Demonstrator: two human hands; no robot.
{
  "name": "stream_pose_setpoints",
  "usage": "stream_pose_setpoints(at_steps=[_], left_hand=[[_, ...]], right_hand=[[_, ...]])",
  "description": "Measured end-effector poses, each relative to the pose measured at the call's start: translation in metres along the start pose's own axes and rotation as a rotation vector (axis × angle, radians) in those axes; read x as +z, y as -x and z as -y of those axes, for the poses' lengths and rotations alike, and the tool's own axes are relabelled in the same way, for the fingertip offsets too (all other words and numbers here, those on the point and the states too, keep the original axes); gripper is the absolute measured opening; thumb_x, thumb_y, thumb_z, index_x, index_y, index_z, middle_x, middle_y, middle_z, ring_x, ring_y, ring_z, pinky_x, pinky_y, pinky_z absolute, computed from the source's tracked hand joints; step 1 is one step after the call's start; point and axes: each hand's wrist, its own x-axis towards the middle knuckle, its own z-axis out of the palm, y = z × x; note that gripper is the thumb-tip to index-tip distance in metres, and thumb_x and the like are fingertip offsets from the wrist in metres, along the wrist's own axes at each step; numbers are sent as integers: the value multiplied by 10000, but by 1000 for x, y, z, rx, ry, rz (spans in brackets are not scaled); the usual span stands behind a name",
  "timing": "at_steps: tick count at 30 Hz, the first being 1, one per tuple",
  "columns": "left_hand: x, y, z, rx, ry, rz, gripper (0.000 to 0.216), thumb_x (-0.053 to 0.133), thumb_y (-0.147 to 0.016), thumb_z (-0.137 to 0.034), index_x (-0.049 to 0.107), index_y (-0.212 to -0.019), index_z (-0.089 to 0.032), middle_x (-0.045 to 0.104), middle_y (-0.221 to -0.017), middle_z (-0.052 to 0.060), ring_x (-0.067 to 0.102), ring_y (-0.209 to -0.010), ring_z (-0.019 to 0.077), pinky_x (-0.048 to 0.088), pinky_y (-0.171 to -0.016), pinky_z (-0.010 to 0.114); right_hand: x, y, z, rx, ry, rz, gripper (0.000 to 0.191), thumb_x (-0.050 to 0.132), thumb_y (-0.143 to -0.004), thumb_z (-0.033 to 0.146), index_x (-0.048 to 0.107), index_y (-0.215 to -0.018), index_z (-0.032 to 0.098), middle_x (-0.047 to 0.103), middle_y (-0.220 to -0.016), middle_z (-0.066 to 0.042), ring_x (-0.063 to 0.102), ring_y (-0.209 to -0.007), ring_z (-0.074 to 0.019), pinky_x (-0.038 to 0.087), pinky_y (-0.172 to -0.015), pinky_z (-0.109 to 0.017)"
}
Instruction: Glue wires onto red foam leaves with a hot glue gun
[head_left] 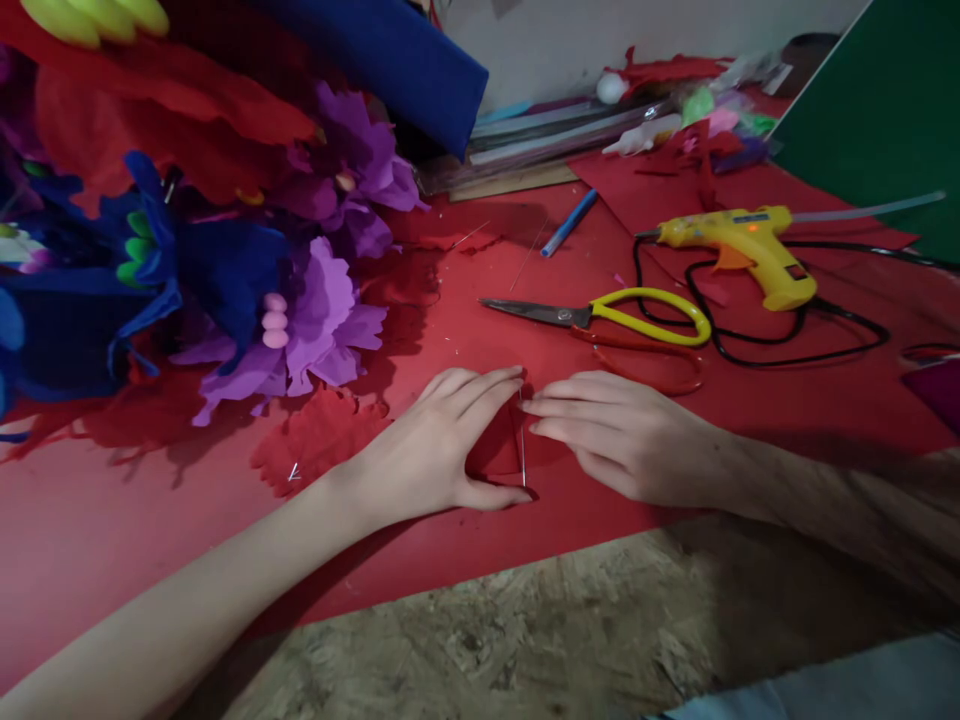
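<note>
My left hand (457, 435) lies spread on a red sheet piece (497, 450), thumb and fingers wide apart. Along that piece's right side runs a thin pale wire (523, 440), between the left fingertips and the thumb tip. From the right comes my right hand (626, 432), its fingers stretched out side by side and the tips close to the wire's upper end. Whether they touch the wire or the red edge, I cannot tell. Left of my left wrist is a wavy-edged red petal piece (322, 435) with a small white bit on it.
Large red, blue and purple craft flowers (322, 310) crowd the left. Scissors (600, 315) lie beyond my right hand, beside a yellow glue gun (742, 245) with a looped black cord. A blue pen (570, 222) and bagged supplies (720, 120) are farther back. The red surface (420, 555) ends near me.
</note>
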Motion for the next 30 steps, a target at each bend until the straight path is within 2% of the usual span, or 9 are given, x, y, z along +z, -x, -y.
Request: stream_pose_setpoints(at_steps=[13, 18, 23, 26, 28, 30], left_hand=[[2, -1, -1, 8, -29, 0, 813, 656, -652, -514, 354, -1249, -52, 470, -1254, 191, 437, -1089, 281, 393, -904, 429], [3, -1, -1, 13, -22, -2, 804, 650, -663, -508, 364, -1242, -29, 467, -1257, 202, 432, -1085, 281, 398, -899, 433], [2, -1, -2, 18, -55, 13, 783, 647, -666, -506, 412, -1220, -6, 462, -1271, 201, 435, -1064, 282, 395, -906, 432], [1, -1, -2, 34, -83, 16, 753, 627, -679, -523, 454, -1192, 1, 464, -1268, 205, 449, -1030, 286, 399, -897, 438], [1, 0, -2, 43, -94, 14, 739, 610, -690, -534, 465, -1186, -6, 458, -1274, 205, 453, -1020, 286, 406, -888, 442], [1, 0, -1, 46, -101, 14, 711, 599, -704, -530, 471, -1182, -20, 427, -1302, 205, 448, -1027, 288, 408, -884, 447]], right_hand=[[1, 0, -1, -5, 9, 32, 295, 390, -784, 84, 636, -946, 99, 646, -1005, -75, 565, -958, -172, 487, -841, -342], [2, 0, -1, -9, 10, 9, 283, 395, -780, 80, 636, -929, 83, 649, -994, -74, 571, -948, -175, 491, -836, -332], [-3, -1, -3, 22, 53, -30, 249, 411, -773, 88, 622, -902, 125, 659, -958, -39, 584, -894, -167, 501, -791, -323], [-21, -3, -15, 224, 117, -118, 223, 426, -778, 103, 594, -915, 153, 652, -904, -50, 580, -862, -167, 483, -806, -329], [-39, -5, -29, 501, 198, -152, 274, 436, -785, 141, 546, -1035, 135, 603, -985, -105, 557, -927, -192, 455, -851, -354], [-55, -5, -44, 819, 310, -114, 408, 469, -765, 162, 456, -1164, 80, 513, -1090, -171, 520, -999, -237, 420, -893, -401]])
